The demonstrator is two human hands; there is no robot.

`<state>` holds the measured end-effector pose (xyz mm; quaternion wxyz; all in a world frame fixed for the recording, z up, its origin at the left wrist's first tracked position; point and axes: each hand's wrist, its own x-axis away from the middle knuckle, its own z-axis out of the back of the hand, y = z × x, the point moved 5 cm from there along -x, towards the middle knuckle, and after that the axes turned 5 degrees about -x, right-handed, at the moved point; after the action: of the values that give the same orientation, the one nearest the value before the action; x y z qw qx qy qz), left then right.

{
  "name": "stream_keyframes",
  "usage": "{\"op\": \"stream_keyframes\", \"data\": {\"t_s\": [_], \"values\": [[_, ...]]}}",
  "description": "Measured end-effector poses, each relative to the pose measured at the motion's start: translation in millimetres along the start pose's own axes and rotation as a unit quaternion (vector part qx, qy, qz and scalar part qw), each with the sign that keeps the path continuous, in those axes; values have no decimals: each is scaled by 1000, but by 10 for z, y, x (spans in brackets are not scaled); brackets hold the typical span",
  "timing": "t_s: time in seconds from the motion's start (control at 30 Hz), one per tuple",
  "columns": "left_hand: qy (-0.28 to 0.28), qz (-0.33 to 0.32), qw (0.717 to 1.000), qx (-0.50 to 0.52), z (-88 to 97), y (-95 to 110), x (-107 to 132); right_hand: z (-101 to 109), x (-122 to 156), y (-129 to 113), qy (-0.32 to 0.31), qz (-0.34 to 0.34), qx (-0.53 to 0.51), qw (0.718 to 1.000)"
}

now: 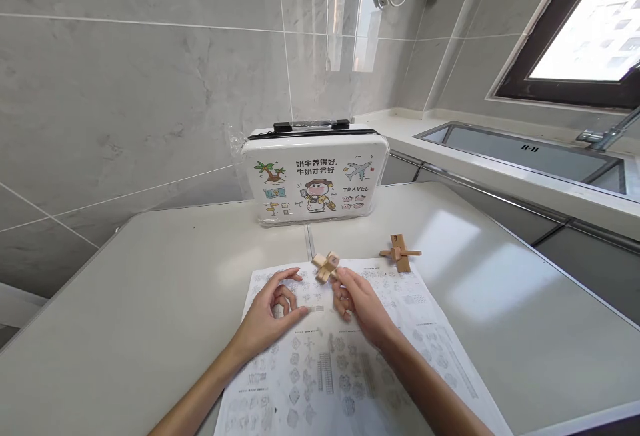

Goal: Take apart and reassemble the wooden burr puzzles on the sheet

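Note:
A printed instruction sheet (pixel 350 363) with many small diagrams lies on the white table (pixel 150 303) in front of me. My right hand (pixel 359 301) pinches a small light wooden puzzle cross (pixel 326 266) at the sheet's far edge. My left hand (pixel 273 309) rests on the sheet with fingers curled and loosely apart, holding nothing; a small wooden piece (pixel 315 308) lies just right of its fingertips. A second, darker wooden puzzle cross (pixel 400 253) sits on the table beyond the sheet, to the right.
A white case (pixel 314 179) with cartoon travel pictures and a black handle stands at the table's back against the tiled wall. A steel sink (pixel 525 153) with a tap (pixel 607 135) lies to the right under a window (pixel 585 29).

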<state>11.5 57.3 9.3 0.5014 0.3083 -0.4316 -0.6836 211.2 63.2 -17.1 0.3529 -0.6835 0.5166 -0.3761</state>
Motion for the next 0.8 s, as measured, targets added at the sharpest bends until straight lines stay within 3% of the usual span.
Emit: {"op": "stream_keyframes", "data": {"t_s": [0.07,0.17,0.33,0.8], "values": [[4,-8,1000,-1,7,8,-9,125,-50,-11,56,-14,-87,995],[3,-11,1000,-21,10,31,-17,289,-107,-53,90,-12,-179,980],[11,-7,999,-41,21,83,-24,495,-160,-64,137,8,-251,958],[-4,-8,998,-64,22,71,-31,536,-141,-31,175,11,-342,923]]}}
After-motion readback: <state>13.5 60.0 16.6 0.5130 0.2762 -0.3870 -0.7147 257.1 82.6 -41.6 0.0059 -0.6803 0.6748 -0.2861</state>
